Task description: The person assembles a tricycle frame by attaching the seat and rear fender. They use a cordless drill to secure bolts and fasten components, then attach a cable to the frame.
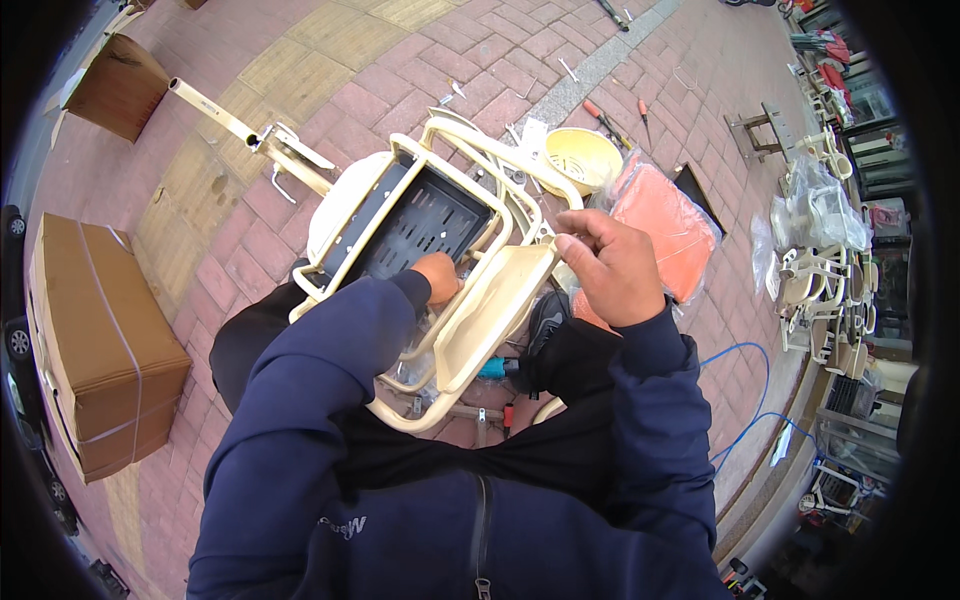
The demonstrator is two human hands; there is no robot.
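A cream tubular metal frame (pixel 403 418) rests over my lap, tilted, with a black slotted tray (pixel 420 225) set in it. Along its right side runs a long cream panel (pixel 490 320) with a raised rim. My left hand (pixel 436 278) reaches in at the tray's near right edge, its fingers curled and partly hidden by the frame's rails. At the panel's far corner my right hand (pixel 612 262) has thumb and forefinger drawn together by a frame tube. Whatever is between those fingertips is too small to make out.
Beyond the frame are a cream basket (pixel 582 158), an orange cushion (pixel 665 225) in clear plastic, and screwdrivers (pixel 604 120). A teal tool (pixel 494 368) lies below the panel. Cardboard boxes (pixel 110 345) stand left; a blue hose (pixel 765 385) curves right.
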